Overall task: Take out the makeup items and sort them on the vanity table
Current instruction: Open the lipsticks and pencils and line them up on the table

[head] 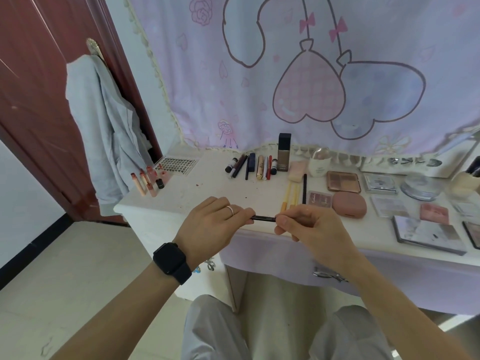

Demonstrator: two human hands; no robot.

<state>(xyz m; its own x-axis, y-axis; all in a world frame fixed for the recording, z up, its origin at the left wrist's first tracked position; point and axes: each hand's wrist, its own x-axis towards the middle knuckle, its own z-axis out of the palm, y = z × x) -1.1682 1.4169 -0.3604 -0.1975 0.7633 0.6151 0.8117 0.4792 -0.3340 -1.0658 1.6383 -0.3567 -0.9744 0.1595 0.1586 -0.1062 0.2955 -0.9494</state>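
Plainly, a thin black pencil (263, 218) lies level between both hands, above the front edge of the white vanity table (181, 196). The left hand (213, 224), wearing one ring, pinches its left end, and the right hand (309, 224) pinches the right end with curled fingers. Behind hangs a lilac curtain (233, 100) with two hearts, and a red-brown door (33, 100) stands at the left. On the table are one dark foundation bottle (284, 154) and one round pink compact (349, 205).

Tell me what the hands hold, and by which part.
One thin black pencil, held between both hands: the left hand pinches its left end, the right hand its right end.
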